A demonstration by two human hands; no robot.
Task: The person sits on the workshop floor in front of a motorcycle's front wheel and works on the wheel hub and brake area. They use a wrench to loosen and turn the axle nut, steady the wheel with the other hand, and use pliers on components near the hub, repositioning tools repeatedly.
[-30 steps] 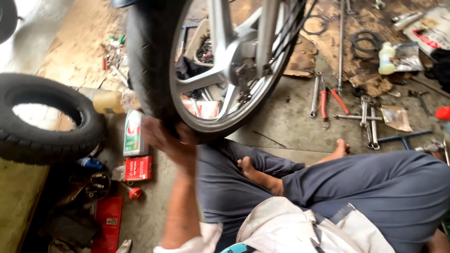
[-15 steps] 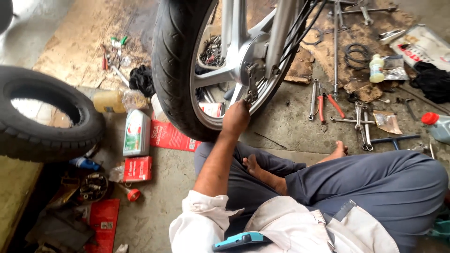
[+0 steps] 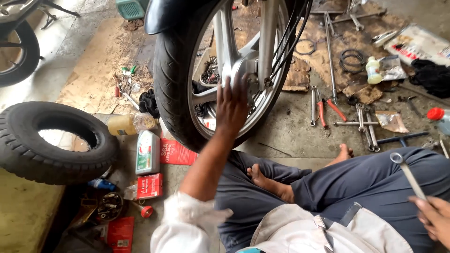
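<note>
A motorcycle wheel (image 3: 174, 79) with a black tyre and silver spokes stands upright in front of me. My left hand (image 3: 232, 107) reaches up to its silver hub (image 3: 243, 70), fingers spread flat against the metal. At the lower right edge, my right hand (image 3: 433, 218) grips the handle of a silver ring spanner (image 3: 407, 169), which points up and to the left over my knee. I sit cross-legged on the concrete floor, bare feet in view.
A loose black tyre (image 3: 33, 140) lies at the left. Beside the wheel sit a green-and-white oil bottle (image 3: 147, 152), a yellow-liquid bottle (image 3: 123, 124) and red boxes (image 3: 150, 186). Red-handled pliers (image 3: 326, 108), spanners (image 3: 365, 126) and rods lie at the right. Another wheel (image 3: 18, 51) is top left.
My left hand has climbed from the tyre's lower edge up to the hub. The view shifted, and my right hand with the spanner has come into view.
</note>
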